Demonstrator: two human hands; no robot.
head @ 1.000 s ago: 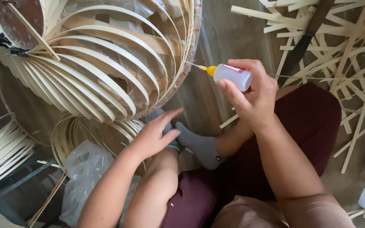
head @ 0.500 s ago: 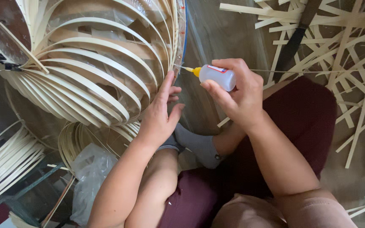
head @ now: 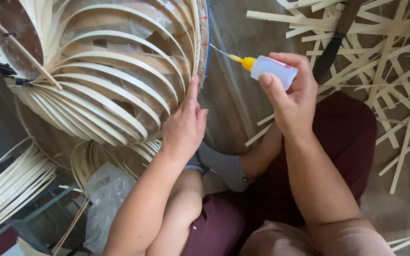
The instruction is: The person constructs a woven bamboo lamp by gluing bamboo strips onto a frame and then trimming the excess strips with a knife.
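Holding a little glue bottle (head: 274, 70), the right hand (head: 290, 97) wraps its fingers around it, while the left hand (head: 183, 128) lies flat, fingers together, on the bamboo frame (head: 105, 80).

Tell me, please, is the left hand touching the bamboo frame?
Touching. The head view shows the left hand laid flat on the bamboo frame's curved strips near its rim, fingers pressed against them with no gap.

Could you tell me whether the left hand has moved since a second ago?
Yes. The left hand rose from near the grey sock onto the bamboo frame.
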